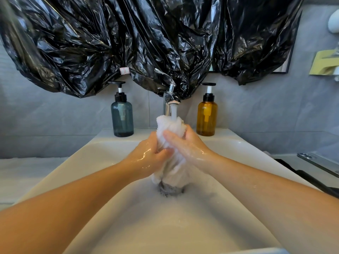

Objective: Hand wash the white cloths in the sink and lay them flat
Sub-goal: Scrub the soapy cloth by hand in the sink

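**White cloth held upright under the running tap**

The person is holding a bunched white cloth [170, 129] over the middle of the sink [102, 153], directly beneath the faucet [170, 96]. The cloth is gathered into a long roll with its long axis running nearly upright. Its top end is pointing up at the spout, and its lower end is hanging down towards the drain [169, 189]. Froth and blur there make it hard to say whether the cloth is touching the drain.

A stream of water [173, 112] is falling onto the top of the cloth.

The left hand [148, 156] is gripping the roll at its middle, with fingers curled round it. The right hand [185, 145] is grasping it just above, its fingers wrapping across the near face and its thumb lying on the right side. Both hands are glistening wet.

On the ledge behind the basin, a blue-grey pump bottle [122, 116] is standing left of the faucet and an amber pump bottle [207, 116] right of it. Crinkled black plastic sheeting [146, 43] is hanging across the wall above them.
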`<state>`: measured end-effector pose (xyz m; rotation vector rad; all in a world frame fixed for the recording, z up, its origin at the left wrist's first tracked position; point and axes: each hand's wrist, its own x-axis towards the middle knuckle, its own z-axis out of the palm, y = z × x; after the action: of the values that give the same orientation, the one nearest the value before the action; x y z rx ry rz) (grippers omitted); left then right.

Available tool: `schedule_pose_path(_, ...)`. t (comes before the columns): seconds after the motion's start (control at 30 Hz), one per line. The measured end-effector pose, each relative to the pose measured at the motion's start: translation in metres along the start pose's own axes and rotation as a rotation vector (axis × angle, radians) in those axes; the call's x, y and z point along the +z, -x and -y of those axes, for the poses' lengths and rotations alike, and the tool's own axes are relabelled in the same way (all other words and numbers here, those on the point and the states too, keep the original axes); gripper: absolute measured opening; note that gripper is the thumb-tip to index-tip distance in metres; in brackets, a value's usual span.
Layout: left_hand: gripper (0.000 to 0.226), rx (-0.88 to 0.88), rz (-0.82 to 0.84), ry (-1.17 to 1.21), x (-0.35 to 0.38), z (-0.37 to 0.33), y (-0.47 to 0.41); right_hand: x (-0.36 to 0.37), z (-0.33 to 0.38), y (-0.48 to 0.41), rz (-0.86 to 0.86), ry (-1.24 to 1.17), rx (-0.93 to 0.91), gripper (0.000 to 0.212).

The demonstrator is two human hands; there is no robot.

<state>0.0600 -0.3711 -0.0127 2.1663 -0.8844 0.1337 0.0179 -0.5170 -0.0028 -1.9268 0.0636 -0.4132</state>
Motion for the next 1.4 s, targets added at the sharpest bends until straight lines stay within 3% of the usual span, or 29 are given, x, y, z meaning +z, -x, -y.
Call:
schedule_pose_path(0.17, 0.041, -0.077, 0.004, 0.255, 0.0, 0.003, -0.001, -0.01, 0.001, 0.0, 0.099, -0.143, 0.098, 0.039)
schedule_pose_path(0.3, 0.047, -0.061, -0.004, 0.325, -0.002, 0.001, -0.001, -0.015, -0.001, -0.001, 0.076, -0.159, 0.057, 0.016)
schedule_pose_path(0.6, 0.052, -0.021, -0.008, 0.23, 0.004, -0.004, 0.0, -0.013, 0.0, -0.003, 0.053, -0.088, 0.042, 0.04)
schedule_pose_path(0.8, 0.043, -0.082, -0.13, 0.354, 0.004, 0.0, -0.004, -0.019, -0.001, -0.006, 0.042, -0.112, 0.031, 0.031)
schedule_pose_path(0.93, 0.043, -0.109, -0.036, 0.34, 0.006, -0.001, -0.002, -0.025, -0.001, -0.005, 0.125, -0.097, 0.101, 0.022)
schedule_pose_path(1.07, 0.052, -0.151, -0.003, 0.297, 0.007, -0.003, -0.002, -0.027, 0.002, -0.004, 0.17, -0.083, 0.144, 0.046)
schedule_pose_path(1.17, 0.051, -0.161, 0.017, 0.254, 0.004, -0.002, -0.003, -0.026, 0.001, -0.007, 0.167, -0.056, 0.126, 0.029)
schedule_pose_path(1.23, 0.049, -0.154, 0.027, 0.23, 0.0, 0.0, -0.003, -0.025, -0.002, -0.008, 0.155, -0.05, 0.119, 0.032)
schedule_pose_path(1.4, 0.087, -0.105, 0.146, 0.281, -0.001, -0.001, -0.002, -0.026, 0.0, -0.005, 0.099, -0.04, 0.024, 0.04)
